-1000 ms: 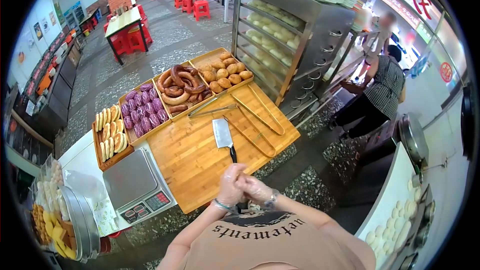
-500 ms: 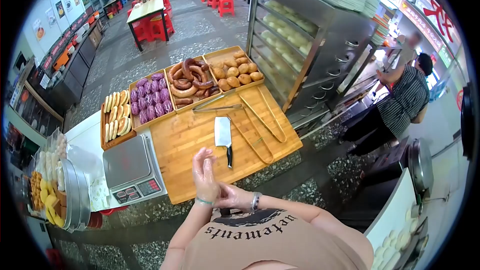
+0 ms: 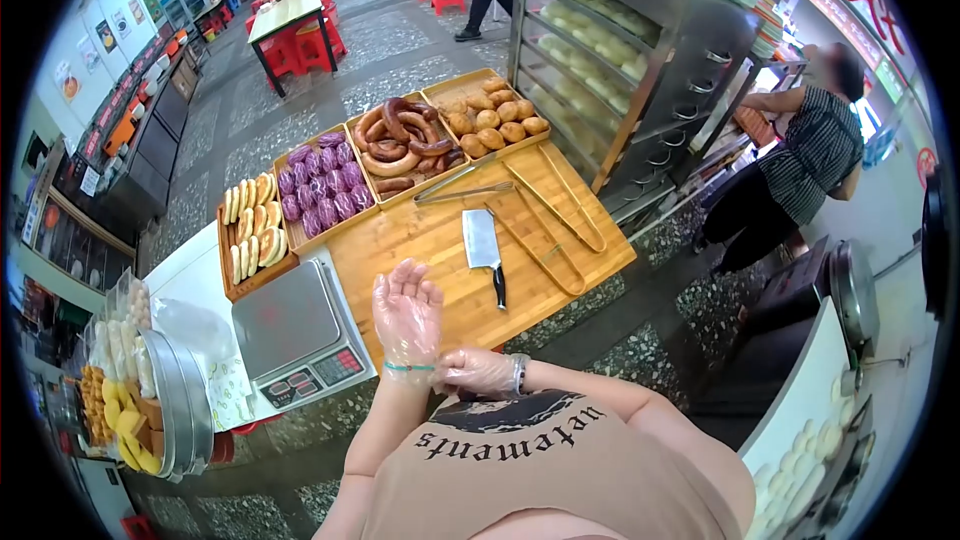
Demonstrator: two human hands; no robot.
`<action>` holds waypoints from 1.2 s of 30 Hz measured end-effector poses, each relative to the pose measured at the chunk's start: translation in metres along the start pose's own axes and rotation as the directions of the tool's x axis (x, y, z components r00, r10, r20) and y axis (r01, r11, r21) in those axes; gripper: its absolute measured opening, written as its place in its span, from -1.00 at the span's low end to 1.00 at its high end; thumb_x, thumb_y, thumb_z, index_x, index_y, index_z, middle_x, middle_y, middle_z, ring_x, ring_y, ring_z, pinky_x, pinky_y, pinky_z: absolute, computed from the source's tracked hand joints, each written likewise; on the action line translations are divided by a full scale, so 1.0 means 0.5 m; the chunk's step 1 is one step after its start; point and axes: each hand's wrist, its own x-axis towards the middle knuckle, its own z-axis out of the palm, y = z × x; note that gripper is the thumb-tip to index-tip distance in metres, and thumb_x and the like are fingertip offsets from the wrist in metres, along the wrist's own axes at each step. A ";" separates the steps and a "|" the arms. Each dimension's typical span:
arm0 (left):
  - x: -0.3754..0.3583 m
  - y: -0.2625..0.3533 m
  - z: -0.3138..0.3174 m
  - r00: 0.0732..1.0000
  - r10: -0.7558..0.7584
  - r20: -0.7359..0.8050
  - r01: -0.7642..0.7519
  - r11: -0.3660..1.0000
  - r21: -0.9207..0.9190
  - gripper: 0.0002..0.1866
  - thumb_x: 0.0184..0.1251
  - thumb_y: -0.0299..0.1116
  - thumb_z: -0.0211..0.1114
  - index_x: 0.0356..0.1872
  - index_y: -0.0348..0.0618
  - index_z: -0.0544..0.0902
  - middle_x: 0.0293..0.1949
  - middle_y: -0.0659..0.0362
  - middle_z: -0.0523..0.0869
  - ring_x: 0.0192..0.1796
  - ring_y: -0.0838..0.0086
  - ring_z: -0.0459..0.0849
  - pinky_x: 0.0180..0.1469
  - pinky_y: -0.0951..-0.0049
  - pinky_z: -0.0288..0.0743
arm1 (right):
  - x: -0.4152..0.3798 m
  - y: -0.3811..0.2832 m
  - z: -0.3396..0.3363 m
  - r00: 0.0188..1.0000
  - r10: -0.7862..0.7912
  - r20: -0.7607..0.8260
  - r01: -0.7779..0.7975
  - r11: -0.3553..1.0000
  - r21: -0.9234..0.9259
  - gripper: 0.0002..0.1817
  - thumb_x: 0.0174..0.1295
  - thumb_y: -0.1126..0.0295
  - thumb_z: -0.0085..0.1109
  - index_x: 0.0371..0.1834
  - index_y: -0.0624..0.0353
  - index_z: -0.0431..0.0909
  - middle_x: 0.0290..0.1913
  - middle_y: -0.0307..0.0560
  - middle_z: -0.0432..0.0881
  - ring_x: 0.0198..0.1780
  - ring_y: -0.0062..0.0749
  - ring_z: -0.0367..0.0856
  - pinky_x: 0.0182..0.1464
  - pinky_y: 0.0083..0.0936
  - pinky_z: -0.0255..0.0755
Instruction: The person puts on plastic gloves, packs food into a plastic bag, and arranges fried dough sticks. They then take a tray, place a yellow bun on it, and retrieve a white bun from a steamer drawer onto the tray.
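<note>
My left hand [image 3: 407,315] is raised palm up in a clear plastic glove, fingers apart and holding nothing. A green band [image 3: 410,367] circles its wrist over the glove. My right hand [image 3: 480,371], also gloved, has its fingers closed at the edge of that wrist, pinching the left glove's cuff. A bracelet [image 3: 520,373] sits on my right wrist. Beyond my hands, a cleaver [image 3: 480,240] with a black handle lies on the wooden board [image 3: 420,250]. Brass-coloured tongs [image 3: 555,205] and smaller tongs [image 3: 465,192] lie farther back.
A digital scale [image 3: 290,315] stands left of the board. Trays of flat buns [image 3: 250,225], purple buns [image 3: 320,180], sausages [image 3: 405,135] and round brown pieces [image 3: 490,115] line the back. At right stand a steamer cabinet [image 3: 650,70] and a person in a striped top [image 3: 815,150].
My left hand has turned palm up and its fingers have spread. My right fingers have shifted to the left wrist. My view has swung slightly left; a dark-clothed person appears at the back.
</note>
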 end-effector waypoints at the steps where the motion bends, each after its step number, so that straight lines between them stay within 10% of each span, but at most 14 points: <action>1: 0.000 0.015 0.006 1.000 0.017 0.002 -0.017 1.000 0.008 -0.62 0.44 -0.09 0.02 -0.05 -0.21 0.56 -0.15 0.12 0.61 -0.11 0.45 0.55 -0.04 0.46 0.47 | 0.015 -0.001 0.010 0.997 -0.001 -0.077 0.001 1.000 -0.006 -0.76 0.37 0.23 0.07 -0.21 0.19 0.55 -0.35 -0.29 0.53 -0.34 -0.67 0.45 -0.23 -0.67 0.39; 9: 0.005 0.044 0.006 0.932 -0.223 0.285 0.269 0.954 -0.132 -0.54 0.42 -0.05 0.01 -0.03 -0.28 0.59 -0.14 0.03 0.69 -0.15 0.37 0.63 -0.06 0.42 0.53 | 0.029 -0.060 0.059 0.965 -0.179 -0.193 0.208 0.968 0.140 -0.61 0.32 0.23 0.15 0.14 0.17 0.42 0.05 -0.16 0.54 -0.06 -0.64 0.50 -0.03 -0.59 0.43; 13: 0.075 0.061 -0.035 0.913 -0.178 0.368 0.276 0.933 -0.233 -0.52 0.43 -0.03 -0.03 -0.01 -0.27 0.59 -0.09 0.00 0.70 -0.08 0.31 0.66 -0.08 0.37 0.57 | 0.058 -0.039 0.046 0.957 -0.010 -0.289 0.013 1.000 0.008 -0.73 0.35 0.22 0.09 -0.14 0.22 0.57 -0.32 -0.20 0.64 -0.30 -0.61 0.57 -0.19 -0.59 0.48; 16: 0.168 0.077 -0.009 0.981 -0.093 0.168 0.118 0.983 -0.144 -0.58 0.43 -0.03 -0.03 -0.20 -0.22 0.57 -0.25 0.12 0.67 -0.23 0.37 0.63 -0.18 0.34 0.54 | 0.094 -0.039 0.044 0.812 -0.308 -0.496 0.247 0.951 -0.186 -0.83 0.27 0.35 0.17 -0.44 0.17 0.55 -0.51 -0.28 0.57 -0.45 -0.57 0.52 -0.35 -0.55 0.43; 18: 0.204 0.084 0.013 0.995 -0.046 0.088 0.057 0.991 -0.122 -0.54 0.42 -0.01 0.00 -0.19 -0.29 0.56 -0.20 0.04 0.64 -0.24 0.32 0.59 -0.13 0.31 0.52 | 0.069 -0.098 0.043 0.706 -0.649 -0.284 0.216 0.579 -0.786 -0.82 0.20 0.38 0.26 -0.50 0.19 0.53 -0.52 -0.28 0.55 -0.47 -0.55 0.48 -0.33 -0.54 0.42; 21: 0.210 0.090 0.035 0.994 -0.037 0.103 0.051 0.989 -0.142 -0.52 0.39 -0.01 0.01 -0.17 -0.34 0.57 -0.25 0.05 0.63 -0.24 0.34 0.59 -0.12 0.32 0.54 | 0.053 -0.099 0.050 0.540 -0.834 -0.112 0.388 0.366 -0.846 -0.61 0.07 0.18 0.41 -0.29 0.24 0.47 -0.46 -0.13 0.52 -0.44 -0.35 0.53 -0.31 -0.47 0.47; 25: 0.197 0.061 0.045 0.996 -0.005 0.091 0.015 0.994 -0.111 -0.52 0.41 0.06 -0.05 -0.19 -0.22 0.54 -0.25 0.11 0.61 -0.26 0.43 0.56 -0.20 0.44 0.53 | 0.070 -0.109 0.051 0.606 -0.599 -0.523 0.042 0.681 -0.731 -0.20 -0.19 -0.05 0.54 -0.04 0.19 0.28 -0.21 0.00 0.52 -0.30 -0.27 0.55 -0.30 -0.40 0.49; 32: 0.185 0.013 0.031 0.998 -0.066 0.000 0.066 0.996 -0.054 -0.56 0.41 0.04 0.00 -0.20 -0.20 0.55 -0.25 0.12 0.61 -0.26 0.44 0.57 -0.17 0.49 0.55 | 0.079 -0.107 0.027 0.547 -0.655 -0.522 -0.021 0.612 -0.790 -0.66 0.08 0.18 0.35 -0.36 0.14 0.41 -0.44 -0.07 0.49 -0.48 -0.26 0.54 -0.40 -0.37 0.46; 34: 0.188 -0.001 0.025 0.998 -0.063 0.017 0.063 0.998 0.007 -0.54 0.41 0.07 0.01 -0.20 -0.19 0.55 -0.24 0.12 0.60 -0.28 0.45 0.55 -0.16 0.49 0.54 | 0.074 -0.118 0.029 0.489 -0.849 -0.200 -0.026 0.215 -0.976 -0.81 0.09 0.38 0.25 -0.50 0.12 0.40 -0.46 -0.09 0.45 -0.44 -0.15 0.54 -0.41 -0.28 0.44; 36: 0.185 -0.024 0.014 0.994 -0.090 0.063 0.087 0.995 0.037 -0.52 0.40 0.09 0.02 -0.20 -0.20 0.55 -0.24 0.14 0.60 -0.29 0.47 0.54 -0.17 0.49 0.53 | 0.069 -0.132 0.040 0.497 -0.856 -0.141 0.005 0.165 -0.986 -0.85 0.04 0.44 0.22 -0.47 0.12 0.41 -0.48 -0.04 0.44 -0.40 -0.07 0.54 -0.41 -0.20 0.43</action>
